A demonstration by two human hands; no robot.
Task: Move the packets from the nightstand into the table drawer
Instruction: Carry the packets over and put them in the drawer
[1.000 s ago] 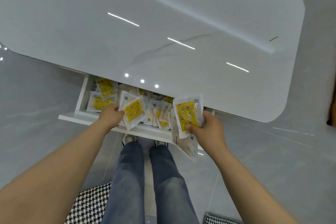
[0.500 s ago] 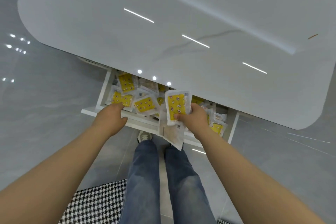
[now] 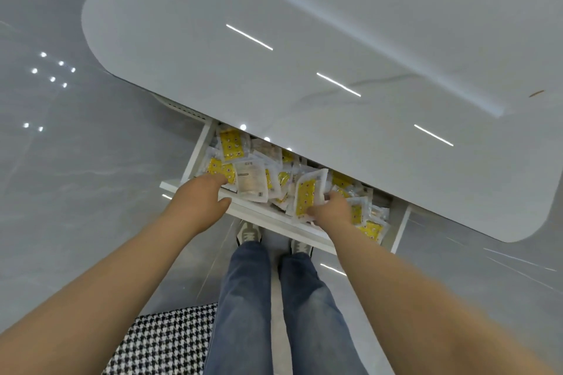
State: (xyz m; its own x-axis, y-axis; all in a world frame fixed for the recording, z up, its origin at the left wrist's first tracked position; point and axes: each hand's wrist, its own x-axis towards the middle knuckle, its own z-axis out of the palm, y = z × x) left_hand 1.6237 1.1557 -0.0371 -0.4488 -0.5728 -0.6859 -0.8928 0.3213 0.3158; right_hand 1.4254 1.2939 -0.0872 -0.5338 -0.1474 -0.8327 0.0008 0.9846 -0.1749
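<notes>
The right hand (image 3: 330,211) grips a yellow packet (image 3: 307,195) in the drawer (image 3: 261,215). The left hand (image 3: 199,198), fingers (image 3: 217,182) straight, touches other packets (image 3: 221,168); their print is unreadable.

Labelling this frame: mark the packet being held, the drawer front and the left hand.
held packet (image 3: 306,196), head view, its yellow printed face.
drawer front (image 3: 265,218), head view, bare white edge.
left hand (image 3: 199,199), head view, back of hand.

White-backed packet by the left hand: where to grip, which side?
Pinch the near edge of the white-backed packet, coming over the drawer front. It lies flat on other packets and that edge seems to overhang the front rim, so a thumb could likely slip under. The left hand is nearest.
</notes>
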